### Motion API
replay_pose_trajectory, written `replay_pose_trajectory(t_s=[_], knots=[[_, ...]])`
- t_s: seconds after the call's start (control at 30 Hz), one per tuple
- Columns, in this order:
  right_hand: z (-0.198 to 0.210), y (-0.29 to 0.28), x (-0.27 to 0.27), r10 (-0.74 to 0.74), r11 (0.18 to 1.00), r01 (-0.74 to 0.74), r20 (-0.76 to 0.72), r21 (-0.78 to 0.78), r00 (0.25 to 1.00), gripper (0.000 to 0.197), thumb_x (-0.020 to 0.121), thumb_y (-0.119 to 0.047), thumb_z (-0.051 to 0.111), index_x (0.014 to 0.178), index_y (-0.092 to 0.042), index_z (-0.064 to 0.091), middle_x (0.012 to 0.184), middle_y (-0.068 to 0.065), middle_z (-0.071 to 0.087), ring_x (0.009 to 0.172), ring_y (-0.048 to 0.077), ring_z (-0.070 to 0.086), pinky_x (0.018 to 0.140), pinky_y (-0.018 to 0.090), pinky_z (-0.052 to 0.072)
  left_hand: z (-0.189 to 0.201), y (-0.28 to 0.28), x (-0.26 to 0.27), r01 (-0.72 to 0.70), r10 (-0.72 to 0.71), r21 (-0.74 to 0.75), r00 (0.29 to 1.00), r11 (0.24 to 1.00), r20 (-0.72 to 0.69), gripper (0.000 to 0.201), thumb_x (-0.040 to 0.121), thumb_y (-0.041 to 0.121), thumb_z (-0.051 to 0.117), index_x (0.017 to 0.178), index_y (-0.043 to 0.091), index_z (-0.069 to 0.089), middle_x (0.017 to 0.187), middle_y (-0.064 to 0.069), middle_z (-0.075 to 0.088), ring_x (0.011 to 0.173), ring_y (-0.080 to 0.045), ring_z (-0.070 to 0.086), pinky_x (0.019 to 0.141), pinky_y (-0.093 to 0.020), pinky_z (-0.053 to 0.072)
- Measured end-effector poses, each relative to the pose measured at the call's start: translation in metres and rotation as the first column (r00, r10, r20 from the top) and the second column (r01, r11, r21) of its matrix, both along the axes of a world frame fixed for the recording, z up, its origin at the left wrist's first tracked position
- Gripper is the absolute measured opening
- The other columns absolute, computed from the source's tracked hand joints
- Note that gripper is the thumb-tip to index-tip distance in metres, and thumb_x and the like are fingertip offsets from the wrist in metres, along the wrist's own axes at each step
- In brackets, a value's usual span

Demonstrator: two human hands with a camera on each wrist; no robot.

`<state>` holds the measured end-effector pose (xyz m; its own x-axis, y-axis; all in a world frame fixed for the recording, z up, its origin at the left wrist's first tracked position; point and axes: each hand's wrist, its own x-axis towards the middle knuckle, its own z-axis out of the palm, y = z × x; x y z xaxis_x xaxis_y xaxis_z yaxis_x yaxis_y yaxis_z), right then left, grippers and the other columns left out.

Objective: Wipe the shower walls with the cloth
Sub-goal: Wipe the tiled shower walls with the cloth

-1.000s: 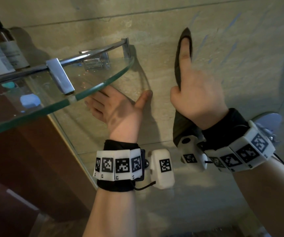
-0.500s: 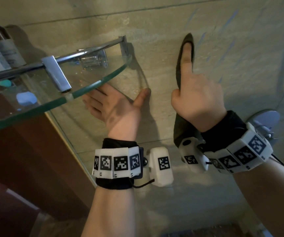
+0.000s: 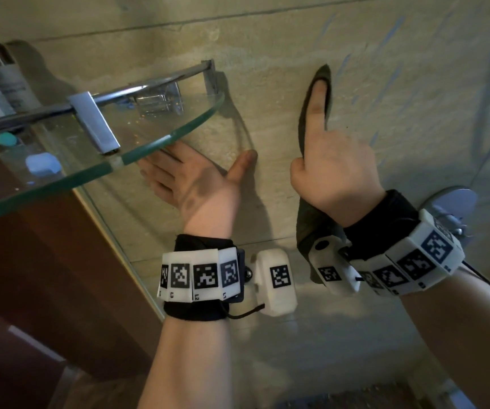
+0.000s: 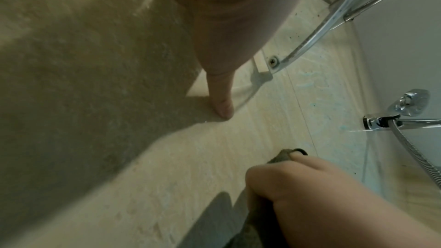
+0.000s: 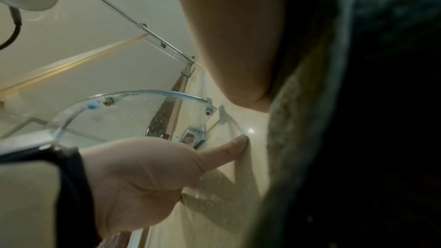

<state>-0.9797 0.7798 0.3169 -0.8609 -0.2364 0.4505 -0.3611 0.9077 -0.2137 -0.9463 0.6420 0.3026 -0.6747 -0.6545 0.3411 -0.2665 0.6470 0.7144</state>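
Against the tiled shower wall (image 3: pixel 267 42), the right hand (image 3: pixel 331 175) presses a dark cloth (image 3: pixel 325 84) flat with its straight index finger, other fingers curled. The left hand (image 3: pixel 196 178) lies open, fingers spread, thumb touching tile, under the glass corner shelf (image 3: pixel 161 143).

Both forearms bare, no sleeves. Left hand (image 3: pixel 196 184) and right hand (image 3: pixel 334 175) ungloved. Each wrist carries a black fabric band (image 3: pixel 199 246) with a ring of white blocky panels (image 3: pixel 196 274) over it; every panel bears a black-and-white square fiducial marker, with small characters printed beneath the left ring's markers. A rounded white camera housing (image 3: pixel 277 283), marked the same way, sits on the inner side of the left wrist, joined to the band by a thin black looping cable (image 3: pixel 245 312). The right wrist's white housing (image 3: pixel 334 268) shows a dark round lens port at its upper end and one marker.
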Motion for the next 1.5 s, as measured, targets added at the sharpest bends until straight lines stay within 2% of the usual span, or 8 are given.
replay_pose_trajectory(t_s=[0.27,0.37,0.47,0.63,0.9,1.2,1.3,1.5], knots=[[-0.006,0.005,0.003,0.105,0.992,-0.108,0.046,0.06,0.993,0.09,0.088,-0.018,0.047,0.149,-0.037,-0.016,0.072,0.003,0.042,0.067,0.028,0.046,0.063,0.035,0.037,0.0,0.001,0.002,-0.008,0.008,-0.001,1.0,1.0,-0.014,0.132,0.073,0.063,0.07,0.148,0.0,-0.018,0.156,-0.023,-0.024,0.145,-0.034,-0.022,0.117,-0.044,-0.011],[-0.008,0.009,0.002,0.046,0.998,-0.048,0.044,0.033,0.998,0.092,0.087,-0.019,0.047,0.149,-0.028,-0.02,0.069,0.003,0.041,0.061,0.027,0.047,0.063,0.036,0.035,-0.002,0.002,0.003,-0.005,0.005,0.01,0.999,1.0,-0.039,0.131,0.074,0.061,0.071,0.149,0.001,-0.019,0.156,-0.022,-0.024,0.145,-0.033,-0.022,0.117,-0.045,-0.01],[-0.013,0.013,0.0,-0.008,1.0,0.009,0.079,-0.016,0.997,0.092,0.089,-0.018,0.047,0.148,-0.014,-0.023,0.068,0.003,0.038,0.049,0.018,0.031,0.062,0.035,0.033,-0.002,0.004,0.002,-0.008,0.009,0.006,1.0,1.0,-0.027,0.13,0.076,0.062,0.068,0.148,0.002,-0.022,0.155,-0.021,-0.026,0.144,-0.033,-0.024,0.117,-0.046,-0.009],[-0.016,0.01,0.0,-0.005,0.999,0.009,0.086,-0.049,0.996,0.09,0.089,-0.017,0.047,0.148,-0.003,-0.02,0.078,0.007,0.048,0.058,0.023,0.035,0.063,0.034,0.032,-0.004,0.008,0.0,-0.019,0.019,-0.021,1.0,1.0,-0.022,0.127,0.078,0.062,0.066,0.148,0.0,-0.021,0.155,-0.022,-0.026,0.144,-0.034,-0.024,0.118,-0.049,-0.005],[-0.013,0.011,0.002,0.033,0.999,-0.035,0.07,0.025,0.997,0.09,0.089,-0.019,0.047,0.15,-0.023,-0.02,0.067,0.002,0.036,0.061,0.025,0.038,0.064,0.035,0.033,-0.004,0.007,-0.001,-0.02,0.02,-0.023,0.999,1.0,-0.027,0.128,0.077,0.062,0.067,0.148,0.001,-0.021,0.155,-0.022,-0.026,0.144,-0.034,-0.024,0.119,-0.05,-0.004],[-0.01,0.014,-0.002,-0.052,0.995,0.057,0.063,-0.082,0.997,0.09,0.088,-0.016,0.047,0.148,-0.002,-0.018,0.075,0.005,0.045,0.051,0.019,0.031,0.063,0.035,0.033,-0.005,0.007,-0.001,-0.016,0.015,-0.024,0.999,1.0,-0.036,0.128,0.078,0.062,0.066,0.147,0.0,-0.021,0.155,-0.022,-0.026,0.144,-0.034,-0.024,0.119,-0.052,-0.003],[-0.006,0.008,0.0,-0.004,0.999,0.006,0.034,-0.047,0.999,0.089,0.09,-0.018,0.048,0.15,-0.008,-0.017,0.078,0.006,0.044,0.064,0.024,0.04,0.064,0.035,0.034,-0.004,0.007,-0.002,-0.017,0.017,-0.013,0.999,1.0,-0.033,0.128,0.077,0.061,0.067,0.148,0.001,-0.021,0.155,-0.022,-0.026,0.144,-0.034,-0.024,0.118,-0.049,-0.006],[-0.001,0.009,0.0,-0.003,1.0,0.003,0.005,-0.006,1.0,0.089,0.09,-0.02,0.047,0.151,-0.02,-0.017,0.074,0.007,0.041,0.061,0.025,0.04,0.061,0.035,0.033,-0.004,0.007,-0.001,-0.018,0.018,-0.008,0.999,1.0,-0.031,0.129,0.077,0.062,0.067,0.148,0.001,-0.021,0.155,-0.022,-0.025,0.144,-0.033,-0.024,0.117,-0.046,-0.009]])
